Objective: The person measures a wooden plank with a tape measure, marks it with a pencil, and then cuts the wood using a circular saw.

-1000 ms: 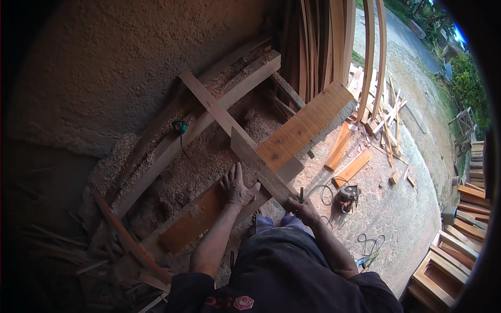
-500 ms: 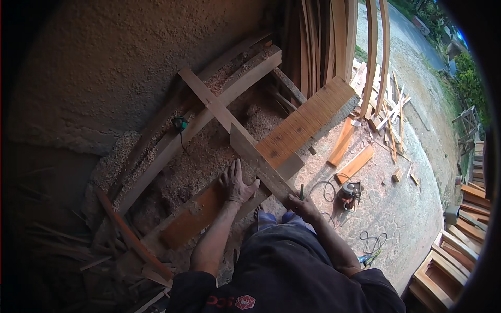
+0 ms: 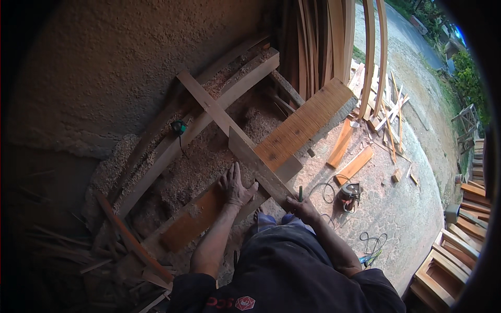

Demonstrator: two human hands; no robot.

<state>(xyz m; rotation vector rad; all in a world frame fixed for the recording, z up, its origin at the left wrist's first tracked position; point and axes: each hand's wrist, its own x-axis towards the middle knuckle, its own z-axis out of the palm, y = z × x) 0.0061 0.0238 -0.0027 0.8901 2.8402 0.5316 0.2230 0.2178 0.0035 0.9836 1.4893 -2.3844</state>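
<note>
My left hand (image 3: pixel 237 189) lies flat with fingers spread, on the inner end of an orange-brown board (image 3: pixel 188 224), beside a long pale wooden strip (image 3: pixel 216 112). That strip runs diagonally from the far beam toward my body. My right hand (image 3: pixel 306 209) is closed at the strip's near end, with a thin dark green pencil (image 3: pixel 300 192) standing up out of the fingers. Its fingertips are partly hidden. Just beyond, a ribbed brown board (image 3: pixel 307 123) reaches away to the right, its near end against the strip.
A thick beam (image 3: pixel 245 81) crosses behind, with a small green and black tool (image 3: pixel 179 127) on it. Wood shavings (image 3: pixel 201 151) cover the space between the timbers. On the floor at right sit a circular saw (image 3: pixel 350 194) with its cord and loose orange boards (image 3: pixel 355 165). Planks (image 3: pixel 339 41) lean behind.
</note>
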